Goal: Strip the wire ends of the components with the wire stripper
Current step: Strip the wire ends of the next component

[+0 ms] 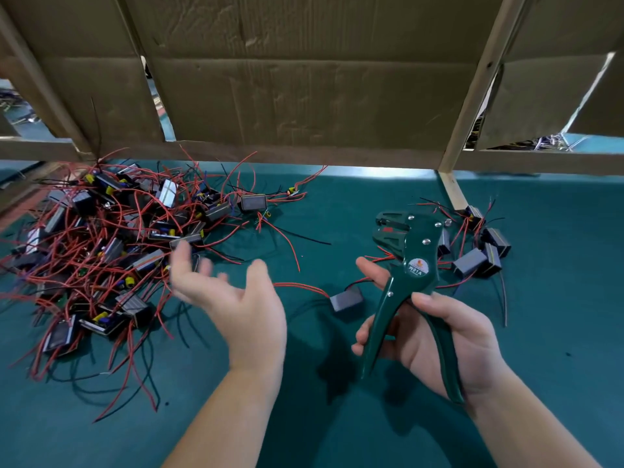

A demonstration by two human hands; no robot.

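Note:
My right hand (435, 336) grips the two handles of a dark green wire stripper (410, 265), jaws pointing up and away. My left hand (236, 298) hovers palm-up with fingers spread and blurred, holding nothing, just right of a big pile of grey box components (101, 244) tangled with red and black wires. One single component (346, 298) lies on the green mat between my hands, its red wire running left behind my left hand. A smaller group of components (479, 251) sits beyond the stripper on the right.
The work surface is a teal green mat (557, 332). A cardboard wall (304, 79) on a wooden frame closes off the back, and a wooden post (450, 187) stands on the mat at the right, near the small group.

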